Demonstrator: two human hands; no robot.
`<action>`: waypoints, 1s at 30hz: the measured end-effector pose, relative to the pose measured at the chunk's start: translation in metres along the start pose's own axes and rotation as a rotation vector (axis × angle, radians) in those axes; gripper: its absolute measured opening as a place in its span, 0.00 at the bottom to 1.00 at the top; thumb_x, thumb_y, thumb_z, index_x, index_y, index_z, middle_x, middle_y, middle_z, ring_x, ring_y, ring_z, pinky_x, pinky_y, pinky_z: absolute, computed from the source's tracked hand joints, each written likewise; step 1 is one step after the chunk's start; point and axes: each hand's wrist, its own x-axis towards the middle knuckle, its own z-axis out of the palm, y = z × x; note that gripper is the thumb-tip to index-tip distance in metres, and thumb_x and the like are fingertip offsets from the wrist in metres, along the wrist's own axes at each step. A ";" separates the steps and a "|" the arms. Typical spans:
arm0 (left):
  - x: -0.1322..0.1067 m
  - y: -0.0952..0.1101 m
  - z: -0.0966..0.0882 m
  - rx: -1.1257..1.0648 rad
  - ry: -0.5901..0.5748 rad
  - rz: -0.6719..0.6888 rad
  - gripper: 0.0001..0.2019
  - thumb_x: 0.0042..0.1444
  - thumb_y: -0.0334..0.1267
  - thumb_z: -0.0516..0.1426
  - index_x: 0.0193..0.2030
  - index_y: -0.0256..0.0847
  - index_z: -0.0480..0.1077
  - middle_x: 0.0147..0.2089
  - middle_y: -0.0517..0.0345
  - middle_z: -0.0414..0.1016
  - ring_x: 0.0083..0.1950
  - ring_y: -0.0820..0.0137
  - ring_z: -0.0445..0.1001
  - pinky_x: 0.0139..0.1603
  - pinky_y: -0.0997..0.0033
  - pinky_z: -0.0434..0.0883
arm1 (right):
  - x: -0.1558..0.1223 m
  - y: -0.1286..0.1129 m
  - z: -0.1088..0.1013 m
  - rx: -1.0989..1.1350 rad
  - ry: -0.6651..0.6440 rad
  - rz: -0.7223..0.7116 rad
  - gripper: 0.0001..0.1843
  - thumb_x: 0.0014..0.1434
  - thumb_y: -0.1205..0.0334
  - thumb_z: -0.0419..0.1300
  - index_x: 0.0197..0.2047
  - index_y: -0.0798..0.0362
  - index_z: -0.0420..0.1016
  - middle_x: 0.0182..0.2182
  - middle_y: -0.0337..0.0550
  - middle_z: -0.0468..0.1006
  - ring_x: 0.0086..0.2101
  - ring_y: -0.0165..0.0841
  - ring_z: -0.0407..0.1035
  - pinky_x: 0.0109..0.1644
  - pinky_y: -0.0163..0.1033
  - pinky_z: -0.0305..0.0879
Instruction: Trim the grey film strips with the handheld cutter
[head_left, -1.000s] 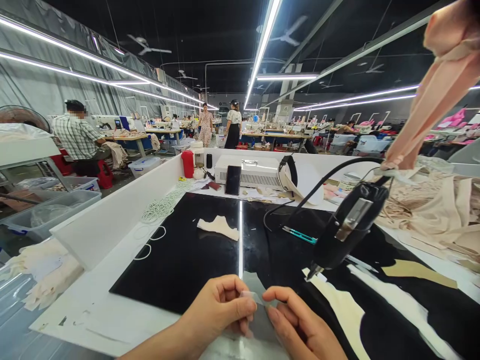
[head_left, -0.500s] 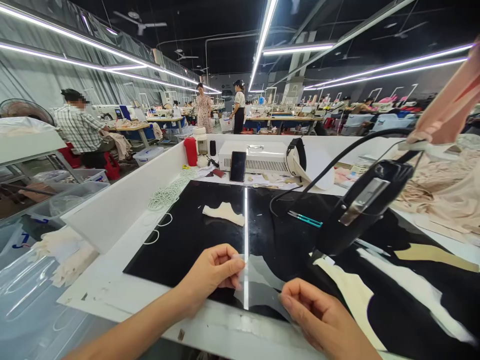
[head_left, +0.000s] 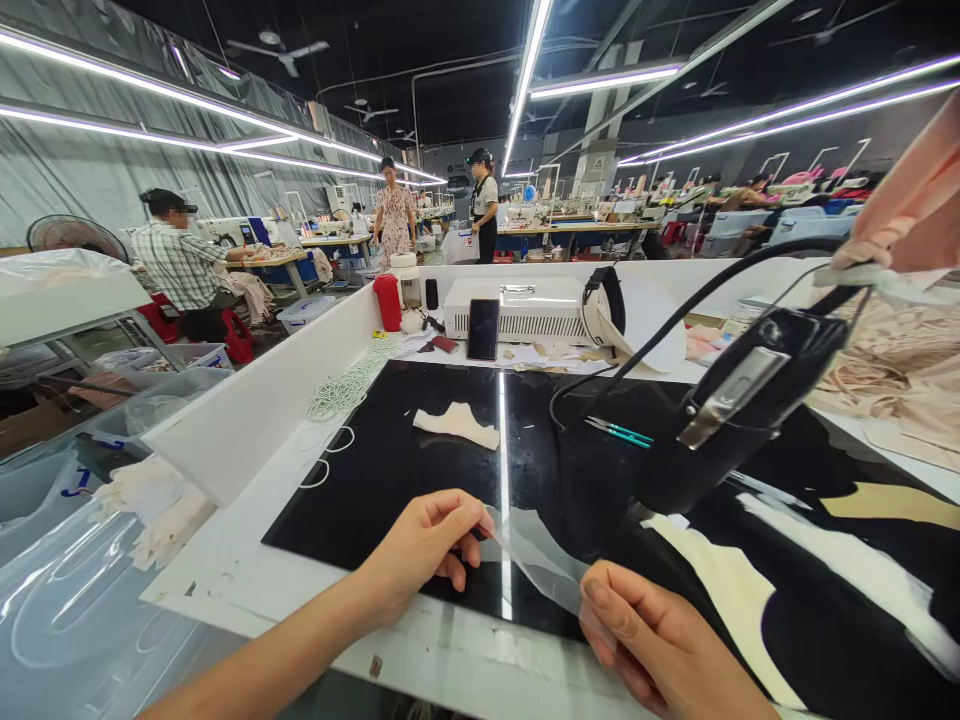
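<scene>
A thin translucent film piece (head_left: 544, 568) stretches between my two hands above the black mat (head_left: 360, 500). My left hand (head_left: 427, 545) pinches its left end between thumb and forefinger, the other fingers curled. The right end is in my right hand (head_left: 649, 625), whose fingers are closed around it near the mat's front edge. Beyond my left hand lies a cream cut fabric piece (head_left: 456, 425), flat on the mat. Right of my right hand are a pale yellow cut piece (head_left: 724, 590) and a white cut piece (head_left: 847, 565).
A black handheld machine (head_left: 739, 410) with a cable stands tilted on the right. Teal thread snips (head_left: 619, 432) lie behind it. A phone (head_left: 483, 328) leans against a white box (head_left: 532, 312) at the back. Pale cord (head_left: 341, 393) is heaped at left; people work beyond.
The film between my hands has turned from lying nearly flat to a tilted, narrower strip. My right hand has shifted slightly right. The whole view has moved a little.
</scene>
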 end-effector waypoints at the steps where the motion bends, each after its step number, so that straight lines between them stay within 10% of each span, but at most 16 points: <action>1: 0.000 0.001 0.000 -0.007 0.002 -0.006 0.28 0.52 0.64 0.70 0.35 0.36 0.79 0.26 0.61 0.72 0.22 0.81 0.64 0.20 0.84 0.64 | 0.000 -0.001 0.000 0.011 -0.014 0.002 0.41 0.53 0.17 0.59 0.27 0.51 0.66 0.21 0.30 0.63 0.18 0.20 0.47 0.23 0.32 0.42; 7: 0.000 0.002 0.002 -0.127 0.040 -0.035 0.28 0.44 0.60 0.75 0.35 0.37 0.76 0.40 0.55 0.81 0.30 0.79 0.73 0.29 0.83 0.71 | -0.004 -0.010 0.002 -0.015 -0.059 0.077 0.36 0.50 0.24 0.69 0.30 0.51 0.68 0.23 0.30 0.68 0.19 0.20 0.49 0.23 0.31 0.42; 20: 0.001 -0.005 -0.004 -0.104 0.052 -0.059 0.26 0.53 0.60 0.71 0.38 0.34 0.80 0.25 0.59 0.76 0.18 0.85 0.61 0.18 0.84 0.54 | -0.008 -0.017 0.004 -0.093 -0.018 0.073 0.37 0.51 0.21 0.65 0.34 0.51 0.76 0.22 0.29 0.58 0.22 0.23 0.46 0.25 0.33 0.44; 30: -0.006 0.003 0.004 -0.236 -0.004 -0.103 0.27 0.45 0.57 0.77 0.35 0.35 0.75 0.35 0.57 0.80 0.34 0.78 0.78 0.38 0.84 0.76 | -0.006 -0.010 0.004 -0.048 -0.017 0.054 0.39 0.51 0.18 0.62 0.33 0.50 0.71 0.21 0.28 0.57 0.20 0.23 0.43 0.25 0.35 0.43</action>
